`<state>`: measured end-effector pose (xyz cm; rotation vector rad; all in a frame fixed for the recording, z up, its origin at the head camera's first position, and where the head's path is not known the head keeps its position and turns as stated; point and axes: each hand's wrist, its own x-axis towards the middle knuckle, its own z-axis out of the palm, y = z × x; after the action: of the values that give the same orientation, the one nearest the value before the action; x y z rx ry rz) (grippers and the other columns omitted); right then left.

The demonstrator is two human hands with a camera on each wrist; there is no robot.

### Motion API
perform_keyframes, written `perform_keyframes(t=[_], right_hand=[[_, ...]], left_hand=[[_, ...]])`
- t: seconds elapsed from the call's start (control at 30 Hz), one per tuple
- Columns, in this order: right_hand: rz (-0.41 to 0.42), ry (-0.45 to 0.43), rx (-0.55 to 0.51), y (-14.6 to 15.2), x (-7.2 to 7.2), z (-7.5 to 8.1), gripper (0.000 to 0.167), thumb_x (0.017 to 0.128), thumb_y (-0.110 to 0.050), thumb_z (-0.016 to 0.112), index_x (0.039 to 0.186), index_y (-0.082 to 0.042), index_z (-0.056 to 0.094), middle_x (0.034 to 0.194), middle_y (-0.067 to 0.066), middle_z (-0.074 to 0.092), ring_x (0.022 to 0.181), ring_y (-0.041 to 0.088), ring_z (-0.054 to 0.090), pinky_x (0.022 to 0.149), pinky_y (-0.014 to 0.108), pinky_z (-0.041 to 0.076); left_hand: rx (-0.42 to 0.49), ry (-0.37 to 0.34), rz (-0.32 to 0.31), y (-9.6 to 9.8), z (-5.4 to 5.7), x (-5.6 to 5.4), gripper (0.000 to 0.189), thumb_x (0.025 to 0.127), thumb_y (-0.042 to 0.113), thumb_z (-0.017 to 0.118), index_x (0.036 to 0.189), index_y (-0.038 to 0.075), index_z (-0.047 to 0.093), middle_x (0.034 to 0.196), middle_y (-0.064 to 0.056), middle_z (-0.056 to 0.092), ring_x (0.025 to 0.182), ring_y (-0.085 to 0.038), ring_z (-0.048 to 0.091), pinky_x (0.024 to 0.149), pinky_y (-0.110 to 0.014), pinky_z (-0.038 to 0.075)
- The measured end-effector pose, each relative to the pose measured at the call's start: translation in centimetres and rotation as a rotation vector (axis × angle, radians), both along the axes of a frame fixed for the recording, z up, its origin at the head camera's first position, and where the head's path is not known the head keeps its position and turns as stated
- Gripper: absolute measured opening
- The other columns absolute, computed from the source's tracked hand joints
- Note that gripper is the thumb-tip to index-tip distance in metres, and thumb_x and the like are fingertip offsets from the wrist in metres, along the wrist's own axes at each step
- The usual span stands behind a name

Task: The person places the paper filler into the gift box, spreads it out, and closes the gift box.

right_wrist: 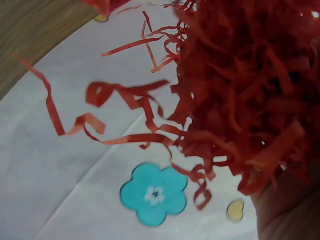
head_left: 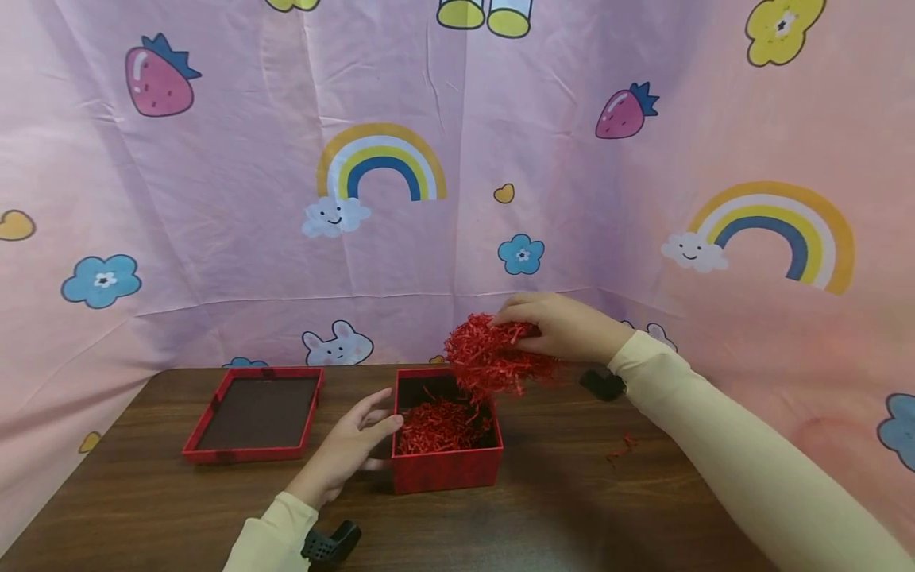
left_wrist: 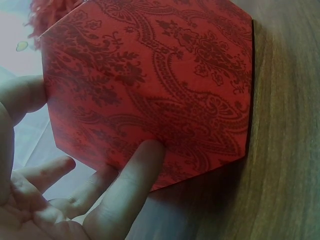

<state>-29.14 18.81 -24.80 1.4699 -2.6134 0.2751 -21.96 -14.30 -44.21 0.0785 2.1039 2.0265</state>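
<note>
A clump of red shredded paper [head_left: 493,357] is in my right hand [head_left: 554,326], raised over the right rim of a red box; in the right wrist view the shredded paper [right_wrist: 250,95] hides most of the fingers. More red shreds lie inside the patterned box [head_left: 446,470]. Against the box's left side rests my left hand [head_left: 350,445], its fingers spread. The left wrist view shows a fingertip of the left hand [left_wrist: 117,200] touching the paisley side of the box [left_wrist: 150,85], with another digit at its edge.
To the left on the brown wooden table [head_left: 557,500] lies a shallow red lid [head_left: 246,455], dark inside face up. A few loose red shreds [head_left: 623,449] are scattered at the right. A printed cloth [head_left: 236,199] hangs behind the table.
</note>
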Motion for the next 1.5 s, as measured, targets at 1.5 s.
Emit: perform_keyframes(t=[1.5], right_hand=[[0.125,-0.467,0.407,-10.2,-0.1,-12.1,0.041,0.105,-0.028,0.063,0.144,-0.016,0.059,0.136,-0.008,0.064,0.125,0.005,0.058,0.109,0.027,0.047]], left_hand=[[-0.013,0.006,0.003,0.0,0.1,0.2,0.069,0.1,0.035,0.069,0.159,0.021,0.035,0.151,-0.024,0.047,0.131,-0.043,0.056,0.082,-0.053,0.062]])
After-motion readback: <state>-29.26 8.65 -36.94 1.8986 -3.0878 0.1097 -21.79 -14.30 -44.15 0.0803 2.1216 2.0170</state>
